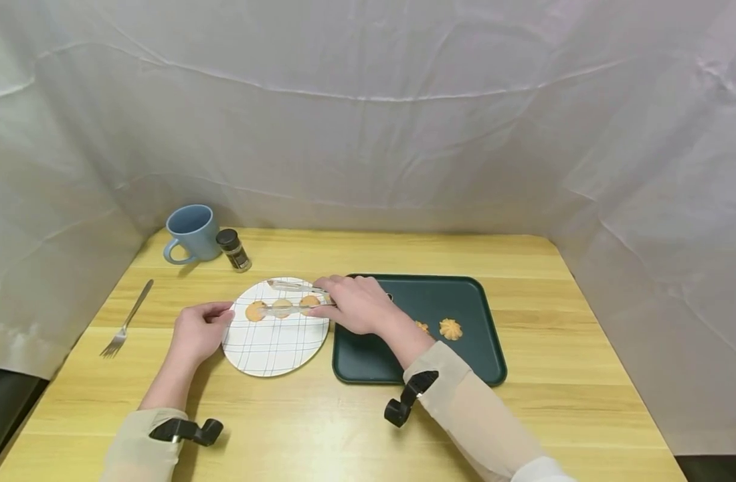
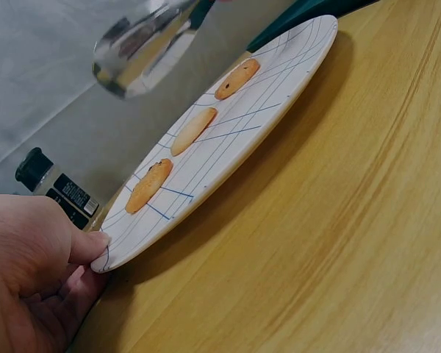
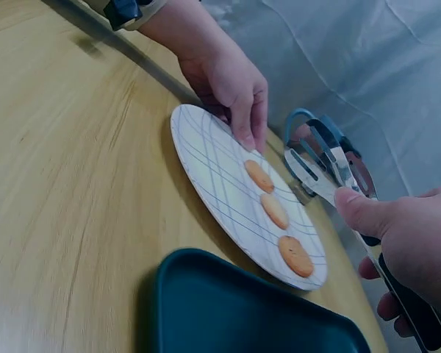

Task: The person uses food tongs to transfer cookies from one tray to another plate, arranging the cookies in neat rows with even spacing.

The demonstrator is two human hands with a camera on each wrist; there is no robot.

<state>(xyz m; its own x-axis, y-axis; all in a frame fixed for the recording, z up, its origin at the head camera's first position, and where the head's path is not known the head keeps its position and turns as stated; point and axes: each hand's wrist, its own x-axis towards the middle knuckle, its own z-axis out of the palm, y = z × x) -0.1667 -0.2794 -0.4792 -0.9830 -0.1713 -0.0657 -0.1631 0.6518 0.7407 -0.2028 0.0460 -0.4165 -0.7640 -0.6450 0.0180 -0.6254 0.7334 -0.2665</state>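
My left hand [image 1: 201,331] pinches the left rim of a round white plate [image 1: 274,351] with blue grid lines, thumb on top and fingers beneath. Three round cookies lie in a row across it: a left one [image 2: 148,186], a paler middle one [image 2: 193,132] and a right one [image 2: 237,79]. Metal tongs [image 3: 314,179] are held in my right hand [image 1: 362,304] above the plate, their two arms spread apart and nothing seen between the tips. To the right, a dark green tray [image 1: 416,291] bears a flower-shaped cookie [image 1: 450,329] and another cookie [image 1: 423,326], partly hidden by my right wrist.
A blue mug [image 1: 193,233] stands at the back left, beside a small black-capped spice jar [image 1: 233,251]. On the far left of the wooden table [image 1: 296,428] lies a fork [image 1: 127,318]. A pale curtain [image 1: 368,147] encloses the back and sides.
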